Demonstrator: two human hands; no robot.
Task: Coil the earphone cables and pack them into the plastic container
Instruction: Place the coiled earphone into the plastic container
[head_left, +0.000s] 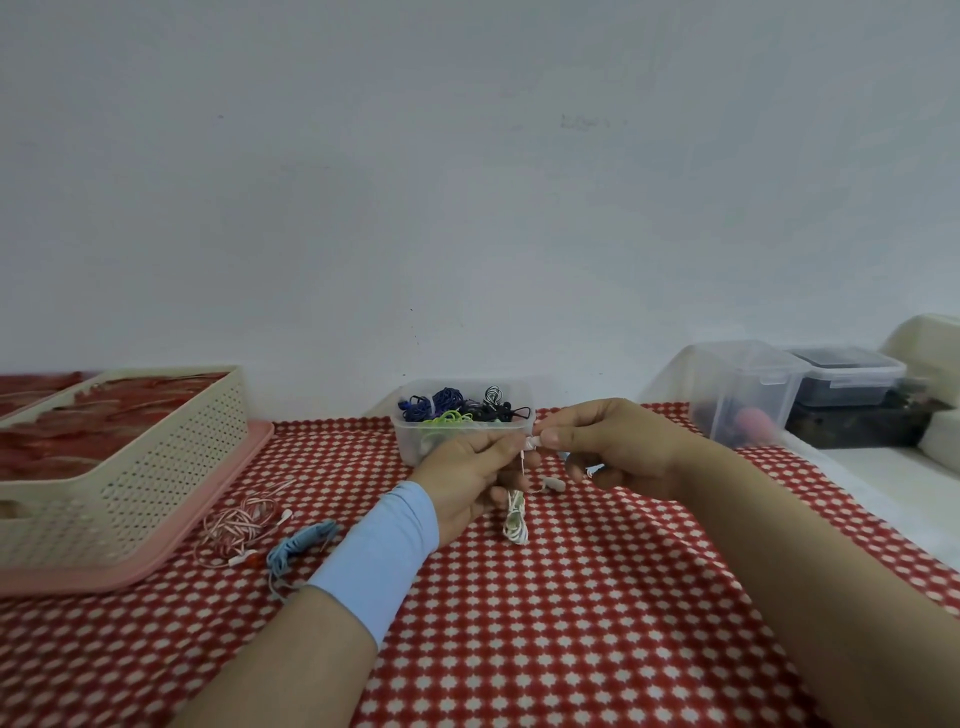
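Observation:
My left hand (470, 480) grips a coiled white earphone cable (516, 519), and the bundle hangs down below my fingers. My right hand (608, 447) pinches the cable's white end just above the coil, next to the left thumb. A white earbud (553, 484) dangles between the hands. Right behind them stands the clear plastic container (415, 441), holding several coiled cables in blue, black and green. On the cloth to the left lie a loose pink-and-white earphone (241, 522) and a light blue earphone (296, 545).
A cream perforated basket (130, 478) sits on a pink tray (208, 525) at the left. At the right stand a clear lidded box (743, 395), a dark-filled box (852, 384) and a white bin (930, 348). A red-and-white patterned cloth (519, 623) covers the table.

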